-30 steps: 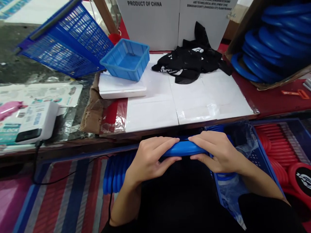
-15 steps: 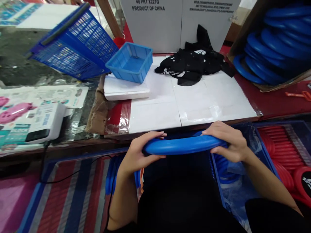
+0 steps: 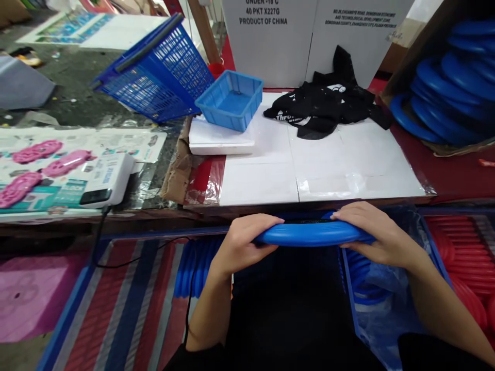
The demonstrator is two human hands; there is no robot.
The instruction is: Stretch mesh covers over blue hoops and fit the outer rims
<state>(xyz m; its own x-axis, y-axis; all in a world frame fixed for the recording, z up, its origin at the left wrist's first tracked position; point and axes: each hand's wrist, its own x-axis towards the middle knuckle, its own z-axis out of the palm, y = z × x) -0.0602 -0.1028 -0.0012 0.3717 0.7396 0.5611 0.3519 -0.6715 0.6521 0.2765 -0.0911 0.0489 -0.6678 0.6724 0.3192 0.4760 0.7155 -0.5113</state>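
Note:
A blue plastic ring [image 3: 309, 233] with black fabric stretched below it is held edge-on just under the table's front edge. My left hand [image 3: 243, 242] grips its left end and my right hand [image 3: 373, 232] grips its right end. A pile of black printed fabric covers [image 3: 325, 105] lies at the back of the white sheet [image 3: 309, 170] on the table. More blue rings [image 3: 193, 268] stand on edge below my left forearm.
A small blue tray [image 3: 231, 100] sits on a white slab, with a tilted blue mesh basket [image 3: 158, 72] to its left. A cardboard box of blue rings [image 3: 448, 87] is at right. Red rings [image 3: 460, 252] fill a crate at lower right. A white scale [image 3: 104, 185] sits at left.
My hands slid apart from the ring's middle to its two ends. The view has shifted left, so the table and objects appear further right.

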